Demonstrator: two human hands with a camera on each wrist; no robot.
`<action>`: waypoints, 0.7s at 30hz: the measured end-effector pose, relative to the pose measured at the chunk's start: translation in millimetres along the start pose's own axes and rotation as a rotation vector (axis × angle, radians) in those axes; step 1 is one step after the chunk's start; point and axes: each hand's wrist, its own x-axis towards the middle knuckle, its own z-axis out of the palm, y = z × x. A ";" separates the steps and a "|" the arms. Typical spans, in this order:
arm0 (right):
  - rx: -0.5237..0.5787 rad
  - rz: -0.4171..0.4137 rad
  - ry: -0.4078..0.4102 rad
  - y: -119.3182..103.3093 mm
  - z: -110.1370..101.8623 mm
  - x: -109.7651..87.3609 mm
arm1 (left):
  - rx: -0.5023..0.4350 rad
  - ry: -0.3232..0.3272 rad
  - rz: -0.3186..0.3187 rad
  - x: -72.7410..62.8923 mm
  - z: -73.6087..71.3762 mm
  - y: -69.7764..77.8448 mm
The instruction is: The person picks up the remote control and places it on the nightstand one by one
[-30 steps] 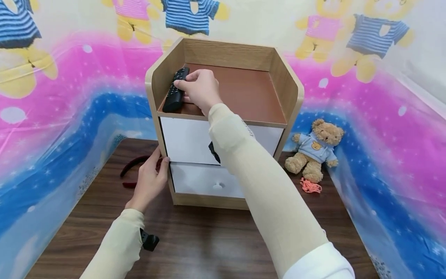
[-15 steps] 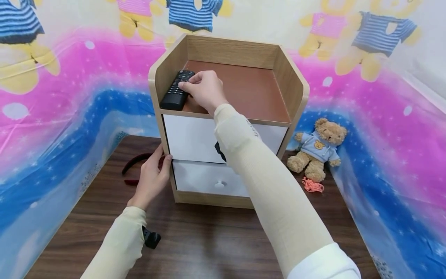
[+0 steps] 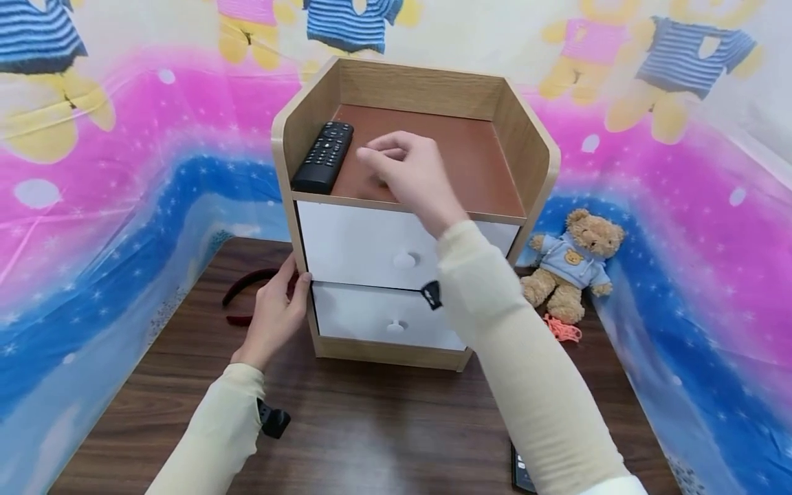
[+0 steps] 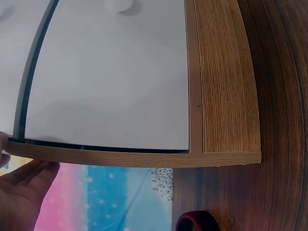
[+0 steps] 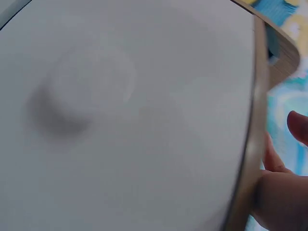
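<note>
A small wooden cabinet (image 3: 390, 351) with two white drawers stands on the dark wood table. On its brown top, along the left side wall, lies a black remote control (image 3: 324, 158), buttons up. My right hand (image 3: 416, 172) hovers over the top, to the right of the remote and apart from it, fingers loosely bent with nothing in them. My left hand (image 3: 275, 313) grips the cabinet's left side panel. In the left wrist view, that hand (image 4: 21, 195) has its thumb at the front edge and its fingers behind the panel.
A dark red headband (image 3: 243, 283) lies left of the cabinet. To the right sit a teddy bear (image 3: 572, 265) in a blue top and a bundle of pink cord (image 3: 563, 329). A phone (image 3: 522, 473) shows partly beside my right sleeve. Round knobs (image 3: 405, 260) stick out from the drawers.
My right hand has let go of the remote and moved right, away from it. The remote now lies flat on the cabinet top. My left hand keeps its grip on the side panel.
</note>
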 end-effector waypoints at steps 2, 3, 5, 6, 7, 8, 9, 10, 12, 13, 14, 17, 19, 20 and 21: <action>0.008 -0.037 0.016 5.7 -15.3 -15.7 | 0.005 -0.001 0.002 -0.1 0.0 0.1; 0.003 -0.058 0.028 8.6 -23.4 -24.4 | 0.009 -0.002 0.000 0.0 0.0 -0.2; -0.031 -0.092 0.052 15.6 -39.8 -43.1 | 0.016 -0.002 -0.005 0.2 -0.4 -1.0; -0.053 -0.116 0.059 19.9 -47.9 -52.6 | 0.020 -0.002 -0.009 0.2 -0.7 -1.1; -0.082 -0.137 0.066 24.8 -56.5 -62.9 | 0.023 -0.004 -0.010 0.2 -0.7 -1.0; -0.115 -0.148 0.069 30.0 -65.1 -73.4 | 0.028 -0.006 -0.013 0.3 -0.7 -1.2; -0.157 -0.145 0.074 35.7 -73.7 -84.2 | 0.030 -0.009 -0.014 0.3 -0.8 -1.2; -0.192 -0.145 0.074 42.3 -82.0 -94.7 | 0.031 -0.011 -0.013 0.3 -0.9 -0.6; -0.278 -0.128 0.085 58.3 -98.1 -114.3 | 0.029 -0.018 -0.013 0.5 -1.0 -0.3; -0.319 -0.104 0.099 67.4 -105.6 -123.1 | 0.027 -0.021 -0.015 0.5 -1.2 0.0; -0.356 -0.082 0.115 78.2 -112.9 -130.8 | 0.027 -0.022 -0.016 0.5 -1.4 0.1; -0.447 -0.031 0.185 117.8 -132.2 -151.0 | 0.030 -0.019 -0.024 0.2 -1.9 0.4; -0.477 0.020 0.226 147.9 -144.0 -165.0 | 0.031 -0.017 -0.028 -0.1 -1.5 0.6; -0.493 0.043 0.243 164.0 -149.8 -172.8 | 0.029 -0.017 -0.028 -0.1 -0.9 0.7; -0.506 0.079 0.258 179.6 -155.5 -181.3 | 0.024 -0.019 -0.029 0.0 -0.1 0.9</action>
